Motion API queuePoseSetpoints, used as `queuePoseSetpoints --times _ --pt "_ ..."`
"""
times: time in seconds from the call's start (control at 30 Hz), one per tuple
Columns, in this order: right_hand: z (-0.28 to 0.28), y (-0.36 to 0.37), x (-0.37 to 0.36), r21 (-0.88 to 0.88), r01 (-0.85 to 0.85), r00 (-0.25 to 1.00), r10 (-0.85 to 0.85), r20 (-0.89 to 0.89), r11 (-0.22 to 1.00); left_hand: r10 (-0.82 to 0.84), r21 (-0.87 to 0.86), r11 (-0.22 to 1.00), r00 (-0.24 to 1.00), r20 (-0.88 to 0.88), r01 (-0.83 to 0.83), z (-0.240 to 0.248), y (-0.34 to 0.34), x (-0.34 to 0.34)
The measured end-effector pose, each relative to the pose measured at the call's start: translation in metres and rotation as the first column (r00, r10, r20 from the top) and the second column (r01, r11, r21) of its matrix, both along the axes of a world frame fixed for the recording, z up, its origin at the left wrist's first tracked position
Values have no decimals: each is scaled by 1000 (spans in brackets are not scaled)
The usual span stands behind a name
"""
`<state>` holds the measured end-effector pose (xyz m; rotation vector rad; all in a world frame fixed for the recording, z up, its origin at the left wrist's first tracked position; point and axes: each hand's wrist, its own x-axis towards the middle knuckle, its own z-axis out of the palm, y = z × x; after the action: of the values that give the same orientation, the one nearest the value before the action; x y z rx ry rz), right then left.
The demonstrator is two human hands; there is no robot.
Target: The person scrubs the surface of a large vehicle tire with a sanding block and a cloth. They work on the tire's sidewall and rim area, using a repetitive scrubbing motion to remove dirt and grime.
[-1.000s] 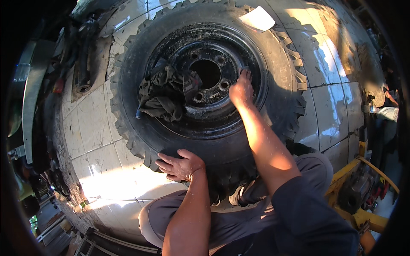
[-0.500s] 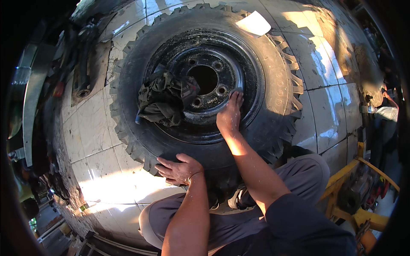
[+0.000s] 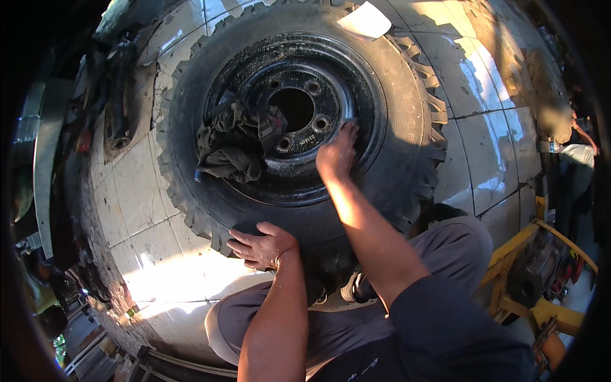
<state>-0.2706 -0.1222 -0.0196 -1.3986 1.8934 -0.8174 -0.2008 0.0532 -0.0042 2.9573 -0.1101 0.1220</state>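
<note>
A large, chunky-treaded tire [image 3: 407, 95] lies flat before me, with a black steel wheel rim [image 3: 366, 76] in its middle. My right hand [image 3: 337, 151] presses its closed fingertips on the rim's inner raised ring, right of the bolt holes. Whatever thin piece they pin there is mostly hidden. My left hand [image 3: 264, 246] rests on the tire's near edge, fingers spread, holding nothing. A crumpled dark cloth [image 3: 232, 143] lies over the left part of the rim and sidewall.
A white sheet [image 3: 365, 21] lies on the tire's far side. Pale, sunlit tiles [image 3: 490, 146] surround the tire. A yellow metal frame [image 3: 509, 254] stands at the lower right, and long metal parts [image 3: 119, 95] lie at the left. Another person's arm [image 3: 582, 134] shows at the far right.
My right fingertips have shifted slightly along the rim's ring, staying in contact. My left hand stays on the tire edge. The whole view has moved a little.
</note>
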Motion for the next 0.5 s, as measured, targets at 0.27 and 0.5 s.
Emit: queuePoseSetpoints --times 0.27,0.5 --pt "5 17 11 -36 16 998 -18 -56 999 -3 5 1000 1000 21 2 -6 2 2" --pt "-10 44 27 -107 -20 997 13 -70 994 -3 0 1000 999 48 3 -5 5 8"
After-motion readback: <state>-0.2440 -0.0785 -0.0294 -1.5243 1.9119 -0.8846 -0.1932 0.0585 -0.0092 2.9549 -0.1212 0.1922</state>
